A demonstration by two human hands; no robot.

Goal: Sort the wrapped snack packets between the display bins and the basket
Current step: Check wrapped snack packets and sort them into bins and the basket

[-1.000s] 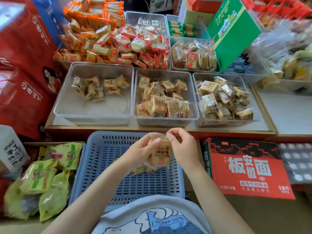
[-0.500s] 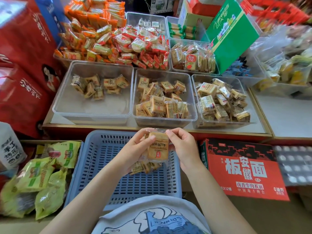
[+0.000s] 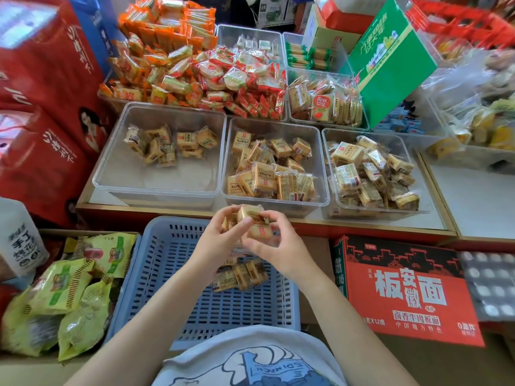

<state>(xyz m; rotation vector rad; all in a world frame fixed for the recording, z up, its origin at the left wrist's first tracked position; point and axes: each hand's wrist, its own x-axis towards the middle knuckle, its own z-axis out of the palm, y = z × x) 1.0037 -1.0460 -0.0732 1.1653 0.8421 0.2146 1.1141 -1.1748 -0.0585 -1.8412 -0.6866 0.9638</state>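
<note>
Both hands hold tan wrapped snack packets (image 3: 255, 222) above the far end of the blue slotted basket (image 3: 172, 263). My left hand (image 3: 223, 240) grips them from the left, my right hand (image 3: 274, 246) from the right and below. More packets (image 3: 241, 275) lie in the basket under my hands. Three clear display bins stand in a row behind: the left bin (image 3: 156, 188) holds a few packets, the middle bin (image 3: 274, 197) and right bin (image 3: 373, 213) hold several each.
Red cartons (image 3: 41, 112) stand at the left. Green snack bags (image 3: 64, 296) lie beside the basket's left wall. A red noodle box (image 3: 409, 291) sits to the right. Heaped orange and red snacks (image 3: 195, 73) and a green box (image 3: 390, 59) fill the back.
My hands have risen toward the bins with the packet, turning it from upright to tilted flatter. My left hand now also holds other packets behind it.
</note>
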